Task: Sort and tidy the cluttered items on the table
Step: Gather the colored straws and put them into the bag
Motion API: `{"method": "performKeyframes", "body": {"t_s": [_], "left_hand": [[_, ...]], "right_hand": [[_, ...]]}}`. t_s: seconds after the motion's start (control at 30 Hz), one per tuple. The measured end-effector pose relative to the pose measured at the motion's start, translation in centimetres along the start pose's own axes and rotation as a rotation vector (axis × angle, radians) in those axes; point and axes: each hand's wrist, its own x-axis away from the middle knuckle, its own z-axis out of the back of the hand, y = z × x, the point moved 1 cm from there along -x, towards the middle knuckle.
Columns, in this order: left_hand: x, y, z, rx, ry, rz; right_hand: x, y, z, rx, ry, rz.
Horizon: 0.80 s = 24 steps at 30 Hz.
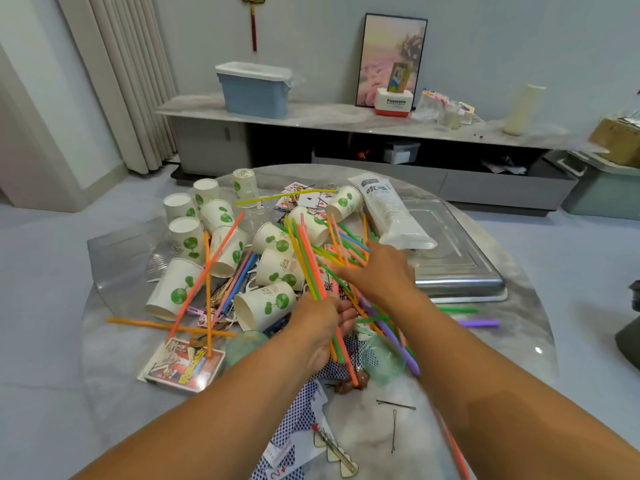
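My left hand (320, 327) grips a bundle of coloured straws (308, 258) that fans upward over the clutter. My right hand (381, 271) reaches over the loose straws (349, 247) in the middle of the table, fingers spread and touching them. Whether it holds any is hidden. Several white paper cups with green prints (180, 289) lie tipped on the left. Blue-backed playing cards (301, 410) are scattered near the front edge. Orange straws (166, 325) lie on the left.
A card box (183, 367) lies front left. A metal tray (460, 258) sits at the right with a white plastic packet (391, 209) on its edge. Hairpins (394, 427) and a clip (332, 448) lie near the front. Green (457, 310) and purple (479, 323) straws rest right.
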Motion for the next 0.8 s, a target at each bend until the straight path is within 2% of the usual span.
{"method": "performKeyframes", "body": {"t_s": [0.1,0.33,0.57,0.8], "left_hand": [[-0.8,0.0,0.0,-0.012,-0.01,-0.009],[-1.2,0.1,0.1,0.003,-0.029,0.006],[-0.5,0.5,0.3,-0.009,-0.039,0.003],[-0.3,1.6,0.8,-0.071,-0.023,-0.043]], "right_hand": [[-1.3,-0.5,-1.5,0.067,-0.092,-0.069],[-2.8,-1.1,-3.5,0.17,-0.076,-0.119],[-3.2,-0.6,-2.7,0.025,-0.041,-0.172],[-2.7,0.1,0.3,-0.034,-0.125,-0.174]]}}
